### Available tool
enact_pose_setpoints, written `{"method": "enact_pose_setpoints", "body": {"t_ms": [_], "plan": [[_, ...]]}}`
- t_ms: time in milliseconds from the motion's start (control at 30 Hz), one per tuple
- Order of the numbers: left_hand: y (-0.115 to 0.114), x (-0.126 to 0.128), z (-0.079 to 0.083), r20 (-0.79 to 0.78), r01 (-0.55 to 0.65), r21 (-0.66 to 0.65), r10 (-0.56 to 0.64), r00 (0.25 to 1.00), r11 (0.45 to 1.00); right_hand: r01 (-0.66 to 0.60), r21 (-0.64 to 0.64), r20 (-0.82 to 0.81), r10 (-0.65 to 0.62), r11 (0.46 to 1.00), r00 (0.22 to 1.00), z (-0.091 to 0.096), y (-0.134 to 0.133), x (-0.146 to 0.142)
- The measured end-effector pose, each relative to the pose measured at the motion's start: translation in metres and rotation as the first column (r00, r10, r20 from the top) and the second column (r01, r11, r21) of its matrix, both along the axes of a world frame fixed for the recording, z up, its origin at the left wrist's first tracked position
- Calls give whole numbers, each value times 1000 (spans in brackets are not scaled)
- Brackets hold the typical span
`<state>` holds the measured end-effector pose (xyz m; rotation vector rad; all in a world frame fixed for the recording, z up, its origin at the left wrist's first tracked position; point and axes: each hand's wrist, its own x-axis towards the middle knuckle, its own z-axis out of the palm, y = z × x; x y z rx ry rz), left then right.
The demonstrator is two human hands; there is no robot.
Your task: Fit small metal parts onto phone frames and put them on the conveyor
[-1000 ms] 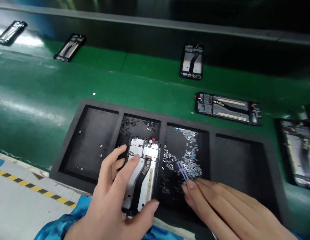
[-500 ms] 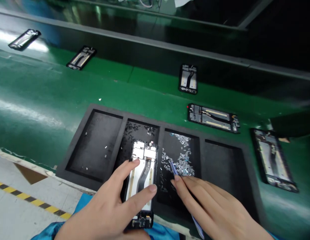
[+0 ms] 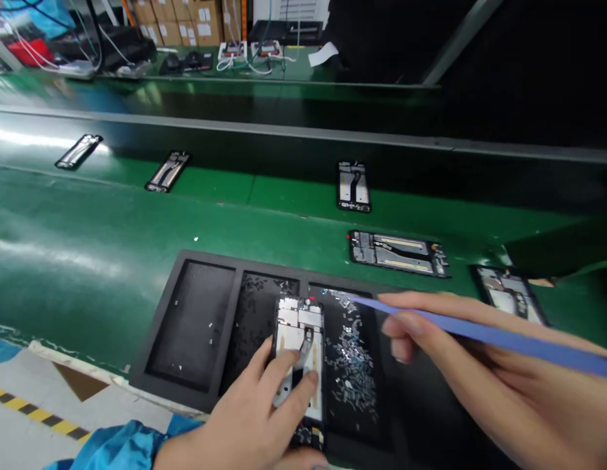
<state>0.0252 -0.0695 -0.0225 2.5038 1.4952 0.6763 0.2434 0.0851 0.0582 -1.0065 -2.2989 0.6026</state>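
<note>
My left hand [image 3: 254, 411] grips an opened phone [image 3: 296, 318] by its edges, with fingers lying over its inner face. The phone is held above a black compartment tray [image 3: 228, 333], its board and dark ribbon cable facing up. Between the thumb and fingers of my right hand [image 3: 484, 391] is a pair of blue tweezers [image 3: 509, 346]. The tips point left, over the top of the compartment with many small silvery pieces [image 3: 355, 372]. Whether the tips pinch anything is too small to tell. Small dark pieces [image 3: 257, 294] lie in the compartment left of it.
Beyond the tray, more opened phones lie on the green bench: one sideways [image 3: 399, 253], one upright [image 3: 353, 186], one at right [image 3: 509, 294] partly behind my right hand, and two at left [image 3: 167, 172]. A grey rail [image 3: 264, 127] crosses behind. Cabled devices [image 3: 249, 52] sit farther back.
My right hand has lifted the tweezers from the silvery pieces, moving up and right, and they now lie nearly level. The phone stays in my left hand, whose fingers have shifted. The view has tilted up.
</note>
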Motion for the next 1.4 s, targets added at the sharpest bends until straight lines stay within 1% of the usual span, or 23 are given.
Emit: {"method": "enact_pose_setpoints", "body": {"t_ms": [33, 67, 100, 167, 200, 233, 267, 333, 367, 433, 533, 667, 767, 867, 933, 1033, 1200, 1333, 1400], "plan": [[1, 1, -5, -26, 3, 26, -3, 1000, 1000, -48, 13, 11, 48, 999, 999, 2, 10, -10], [1, 2, -9, -63, -1, 52, 4, 998, 999, -102, 34, 11, 101, 994, 995, 1, 19, -20], [1, 2, -13, -104, -15, 75, 23, 994, 997, -126, 59, -9, 127, 990, 992, -4, 27, -31], [1, 0, -15, -176, -46, 144, 72, 982, 988, -157, 138, -82, 169, 978, 982, -20, 39, -50], [3, -1, -14, -209, -42, 181, 81, 974, 983, -176, 161, -113, 195, 971, 974, -31, 43, -58], [7, -3, -11, -247, -9, 215, 64, 967, 977, -188, 174, -141, 213, 967, 967, -42, 45, -65], [12, -5, -7, -289, 50, 235, 20, 957, 971, -196, 179, -162, 226, 964, 961, -52, 46, -70], [27, -10, 2, -365, 192, 222, -101, 926, 956, -192, 180, -188, 226, 965, 956, -67, 45, -76], [34, -13, 6, -385, 237, 201, -145, 911, 950, -190, 189, -193, 226, 963, 955, -72, 44, -77], [48, -18, 11, -387, 278, 166, -197, 901, 946, -201, 219, -189, 243, 955, 951, -77, 43, -78], [58, -24, 10, -357, 280, 136, -216, 909, 950, -238, 241, -159, 280, 941, 947, -77, 45, -77], [59, -27, 0, -369, 319, 88, -266, 891, 944, -272, 217, -146, 307, 937, 941, -74, 51, -77], [60, -26, -7, -371, 339, 127, -272, 888, 932, -321, 190, -125, 347, 928, 930, -70, 54, -77], [62, -23, -12, -338, 308, 185, -233, 912, 933, -382, 187, -39, 396, 905, 918, -66, 54, -76], [63, -21, -14, -313, 287, 212, -213, 925, 934, -380, 210, 13, 386, 901, 922, -64, 52, -76], [64, -20, -13, -297, 281, 217, -211, 931, 935, -358, 232, 45, 358, 904, 933, -62, 50, -77], [64, -21, -10, -259, 259, 214, -201, 945, 942, -333, 264, 24, 339, 905, 941, -60, 50, -80], [66, -23, -8, -272, 287, 177, -234, 933, 941, -311, 281, 5, 322, 908, 947, -59, 51, -82], [67, -24, -6, -272, 284, 174, -232, 934, 943, -310, 274, 7, 320, 910, 947, -60, 52, -82]]}}
